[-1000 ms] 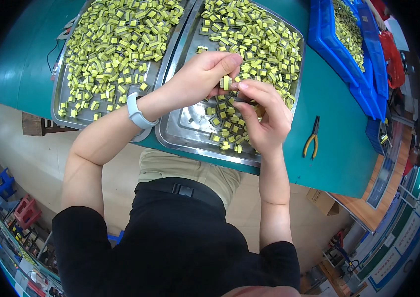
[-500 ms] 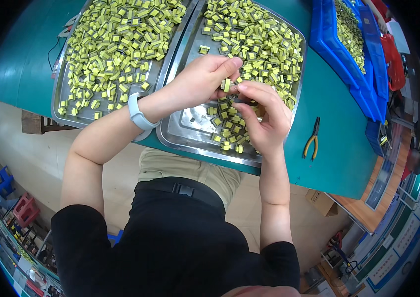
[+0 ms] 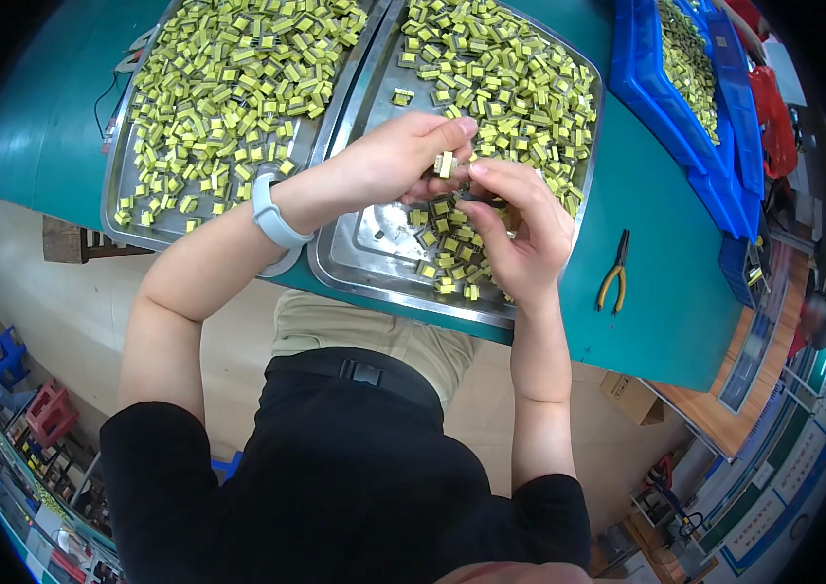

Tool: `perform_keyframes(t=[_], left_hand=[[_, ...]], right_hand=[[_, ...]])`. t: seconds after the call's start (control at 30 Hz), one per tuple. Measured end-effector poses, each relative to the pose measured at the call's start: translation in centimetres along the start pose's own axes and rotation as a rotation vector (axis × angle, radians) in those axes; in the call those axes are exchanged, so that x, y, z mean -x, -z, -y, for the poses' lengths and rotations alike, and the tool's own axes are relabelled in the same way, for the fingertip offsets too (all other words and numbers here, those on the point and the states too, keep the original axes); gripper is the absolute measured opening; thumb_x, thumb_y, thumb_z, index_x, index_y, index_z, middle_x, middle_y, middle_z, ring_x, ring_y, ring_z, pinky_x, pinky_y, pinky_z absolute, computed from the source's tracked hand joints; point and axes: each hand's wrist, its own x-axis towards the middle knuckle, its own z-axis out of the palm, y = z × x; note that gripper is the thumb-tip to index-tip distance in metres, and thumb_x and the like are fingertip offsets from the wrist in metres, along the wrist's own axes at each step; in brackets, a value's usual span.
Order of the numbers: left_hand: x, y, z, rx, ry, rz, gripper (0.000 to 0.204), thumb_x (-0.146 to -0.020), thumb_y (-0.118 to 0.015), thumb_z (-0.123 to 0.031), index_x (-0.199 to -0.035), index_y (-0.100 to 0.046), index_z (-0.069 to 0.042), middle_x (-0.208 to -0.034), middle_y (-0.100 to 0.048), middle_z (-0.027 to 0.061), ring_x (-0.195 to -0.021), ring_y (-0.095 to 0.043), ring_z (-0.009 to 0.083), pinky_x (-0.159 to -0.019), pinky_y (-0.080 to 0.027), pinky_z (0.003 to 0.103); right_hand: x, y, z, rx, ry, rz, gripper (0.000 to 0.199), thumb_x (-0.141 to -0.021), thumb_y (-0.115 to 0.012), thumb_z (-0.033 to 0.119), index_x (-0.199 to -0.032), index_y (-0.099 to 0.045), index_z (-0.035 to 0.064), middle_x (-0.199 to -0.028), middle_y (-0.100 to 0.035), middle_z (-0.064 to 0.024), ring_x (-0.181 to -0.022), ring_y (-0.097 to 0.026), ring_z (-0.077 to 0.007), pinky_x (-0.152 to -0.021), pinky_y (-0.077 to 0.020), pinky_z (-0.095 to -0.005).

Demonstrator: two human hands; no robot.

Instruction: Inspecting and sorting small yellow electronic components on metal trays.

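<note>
A small yellow-wrapped transformer is held in the fingers of my left hand, above the right metal tray. Close against it, my right hand has thumb and forefinger drawn together; a dark thin thing shows partly between its fingers, but I cannot make out what it is. Many loose yellow transformers lie heaped in this tray, with a smaller group under my hands near its front edge. A pale watch band circles my left wrist.
Another metal tray full of similar transformers stands on the left. Yellow-handled pliers lie on the green table to the right. Blue bins holding more parts stand at the far right, beside a red bag.
The transformer in my left fingers has turned a little and now shows a paler face. Both hands stay in nearly the same place.
</note>
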Motion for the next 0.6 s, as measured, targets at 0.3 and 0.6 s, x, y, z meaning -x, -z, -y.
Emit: perform_keyframes(t=[0.3, 0.6], left_hand=[[0.2, 0.3, -0.57, -0.058, -0.026, -0.086, 0.042, -0.103, -0.041, -0.042, -0.082, -0.054, -0.008, -0.057, -0.048, -0.0018, -0.045, -0.036, 0.0048, -0.041, -0.028, 0.021], [0.02, 0.21, -0.17, -0.167, -0.107, -0.153, 0.042, -0.101, -0.046, -0.039, -0.08, -0.057, -0.004, -0.059, -0.049, -0.001, -0.05, -0.046, 0.0065, -0.046, -0.036, 0.024]], right_hand=[[-0.62, 0.18, -0.16, 0.2, -0.038, 0.004, 0.029, -0.073, -0.072, -0.011, -0.1, -0.067, -0.003, -0.096, -0.069, -0.0171, -0.088, -0.069, -0.0273, -0.073, -0.0549, -0.0302], [-0.48, -0.05, -0.41, 0.297, 0.009, -0.009, 0.025, -0.073, -0.073, -0.008, -0.096, -0.069, -0.0014, -0.092, -0.071, -0.0152, -0.085, -0.07, -0.0277, -0.071, -0.0557, -0.0318]])
